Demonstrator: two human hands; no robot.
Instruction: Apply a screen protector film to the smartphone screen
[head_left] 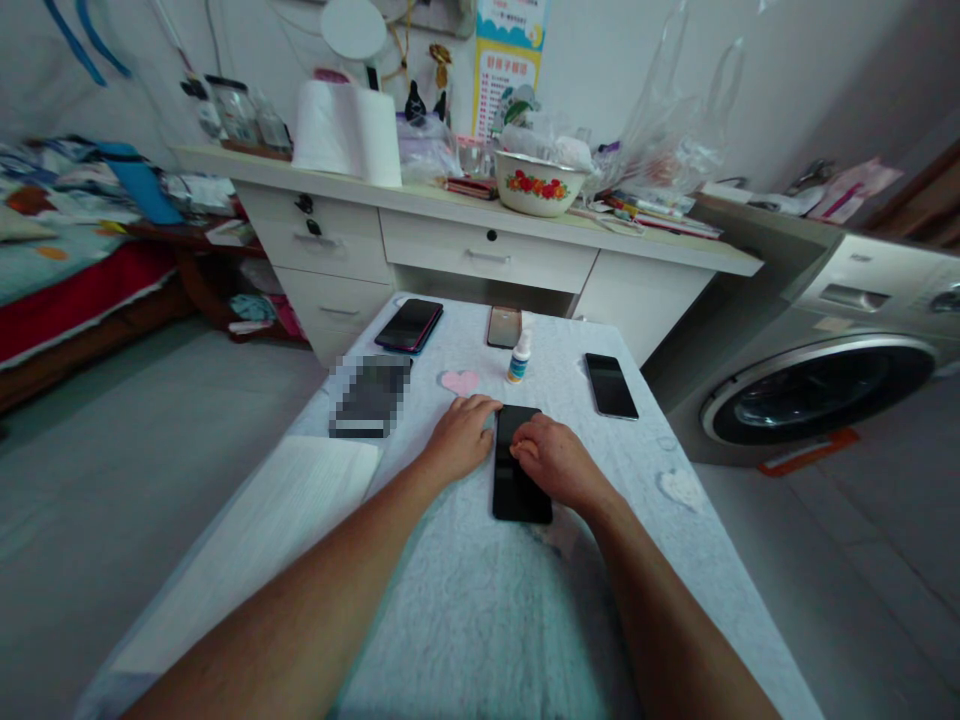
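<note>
A black smartphone (521,495) lies flat on the cloth-covered table, its dark screen up. My left hand (461,437) rests at its upper left side, fingers stretched toward the top corner and thumb apart near the edge. Over the screen's right half is my right hand (555,462), its fingers curled down onto the glass. Whatever these fingers may hold is hidden. Just beyond the phone stands a small white bottle (519,360) with a blue and yellow label. A pink heart (460,382) lies beyond my left hand.
Other phones lie around: a dark one (409,325) at far left, a gold-edged one (504,327) at the back, and a black one (611,386) at right. A pixelated dark object (371,395) is at left. Behind is a white desk (487,240); a washing machine (832,340) stands right.
</note>
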